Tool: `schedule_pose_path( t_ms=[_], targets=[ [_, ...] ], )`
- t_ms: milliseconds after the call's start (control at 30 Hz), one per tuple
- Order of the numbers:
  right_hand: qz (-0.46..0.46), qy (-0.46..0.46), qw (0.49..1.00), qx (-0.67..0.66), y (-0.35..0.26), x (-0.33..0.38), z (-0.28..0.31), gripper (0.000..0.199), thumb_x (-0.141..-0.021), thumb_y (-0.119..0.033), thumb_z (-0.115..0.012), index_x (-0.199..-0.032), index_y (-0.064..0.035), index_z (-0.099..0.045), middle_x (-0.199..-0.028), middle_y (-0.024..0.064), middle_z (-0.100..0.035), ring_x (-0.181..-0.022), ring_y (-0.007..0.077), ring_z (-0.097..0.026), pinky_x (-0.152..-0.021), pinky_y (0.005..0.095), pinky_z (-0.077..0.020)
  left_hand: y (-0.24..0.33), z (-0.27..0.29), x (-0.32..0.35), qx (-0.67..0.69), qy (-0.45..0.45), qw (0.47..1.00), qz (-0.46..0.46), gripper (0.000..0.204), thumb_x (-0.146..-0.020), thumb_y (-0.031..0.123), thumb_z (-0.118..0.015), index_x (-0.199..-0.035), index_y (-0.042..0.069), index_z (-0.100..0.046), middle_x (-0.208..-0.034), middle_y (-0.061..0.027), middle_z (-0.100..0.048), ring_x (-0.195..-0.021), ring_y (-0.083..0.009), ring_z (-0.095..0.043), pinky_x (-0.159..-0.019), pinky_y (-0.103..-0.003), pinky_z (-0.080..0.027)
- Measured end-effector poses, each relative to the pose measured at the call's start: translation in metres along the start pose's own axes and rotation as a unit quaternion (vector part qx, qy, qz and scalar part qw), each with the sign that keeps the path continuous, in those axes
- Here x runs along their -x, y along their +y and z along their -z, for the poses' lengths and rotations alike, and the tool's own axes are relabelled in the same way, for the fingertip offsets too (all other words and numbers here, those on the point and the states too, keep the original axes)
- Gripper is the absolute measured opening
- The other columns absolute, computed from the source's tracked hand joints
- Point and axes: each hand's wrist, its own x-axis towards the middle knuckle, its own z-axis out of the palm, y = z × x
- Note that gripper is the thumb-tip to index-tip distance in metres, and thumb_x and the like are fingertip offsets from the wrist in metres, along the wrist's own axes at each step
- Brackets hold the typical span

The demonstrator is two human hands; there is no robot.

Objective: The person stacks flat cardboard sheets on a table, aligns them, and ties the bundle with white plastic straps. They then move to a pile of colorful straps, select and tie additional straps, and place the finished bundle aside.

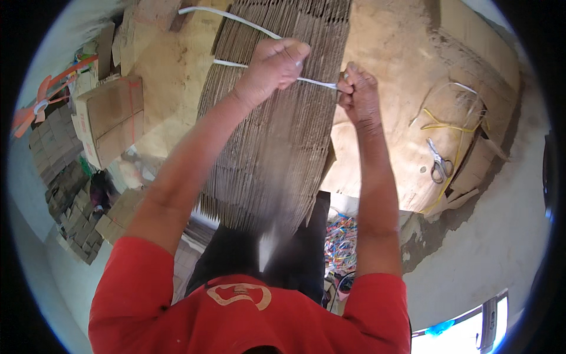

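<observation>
A thick stack of flattened brown cardboard (259, 141) stands on edge in front of me, its many sheets packed side by side. A white strap (318, 83) runs across its top. My left hand (274, 65) is a fist over the middle of the stack, closed on the strap; a loose length slants from it to the upper left. At the right side of the stack, my right hand (358, 91) pinches the strap where it crosses the edge. Between the two hands the strap looks taut. What lies inside the left fist is hidden.
The stack rests on a wooden board (389, 153). Scissors (439, 162) and a yellow strap (451, 125) lie to the right. A cardboard box (112, 118) stands at left, near an orange fan (41, 100). Colourful scraps (341, 245) lie below.
</observation>
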Motion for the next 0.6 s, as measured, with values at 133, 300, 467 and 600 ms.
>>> schedule_pose_path(
  t_ms=[133, 300, 467, 600],
  targets=[
    [0.234, 0.049, 0.945, 0.222, 0.016, -0.004, -0.008, 0.026, -0.092, -0.025, -0.056, -0.074, -0.0085, -0.049, -0.061, -0.0004, -0.045, -0.044, 0.0064, -0.036, -0.034, 0.0207, -0.0246, -0.003, -0.097, -0.029, -0.313, -0.128, 0.903, -0.266, 0.036, -0.092, 0.019, -0.056, -0.059, 0.008, -0.045, -0.053, 0.0008, -0.047, -0.048, -0.0064, -0.048, -0.043, -0.024, -0.042],
    [0.119, -0.014, 0.99, -0.073, 0.02, 0.024, 0.0, 0.013, -0.087, -0.015, -0.062, -0.084, -0.0035, -0.058, -0.071, 0.0019, -0.054, -0.056, 0.0104, -0.045, -0.047, 0.0242, -0.036, 0.021, -0.1, -0.074, -0.439, -0.139, 0.883, -0.088, 0.036, -0.091, 0.017, -0.054, -0.06, 0.003, -0.046, -0.05, -0.0035, -0.05, -0.045, -0.0119, -0.049, -0.048, -0.032, -0.044],
    [0.179, 0.043, 0.983, -0.024, 0.025, 0.024, -0.014, 0.007, -0.085, -0.011, -0.065, -0.083, -0.004, -0.063, -0.07, 0.0032, -0.058, -0.054, 0.0099, -0.046, -0.048, 0.023, -0.0342, 0.015, -0.119, -0.095, -0.676, -0.18, 0.71, -0.08, 0.021, -0.088, 0.011, -0.053, -0.07, 0.0, -0.054, -0.054, -0.0048, -0.053, -0.047, -0.016, -0.051, -0.05, -0.032, -0.045],
    [0.152, 0.075, 0.982, -0.087, 0.022, 0.027, -0.012, 0.013, -0.085, -0.013, -0.065, -0.087, -0.0005, -0.067, -0.069, 0.0049, -0.061, -0.053, 0.0093, -0.047, -0.048, 0.0211, -0.0345, 0.034, -0.092, -0.071, -0.605, -0.048, 0.757, -0.241, 0.01, -0.087, 0.012, -0.055, -0.086, 0.006, -0.063, -0.073, -0.0049, -0.059, -0.056, -0.0171, -0.054, -0.055, -0.032, -0.047]
  ],
)
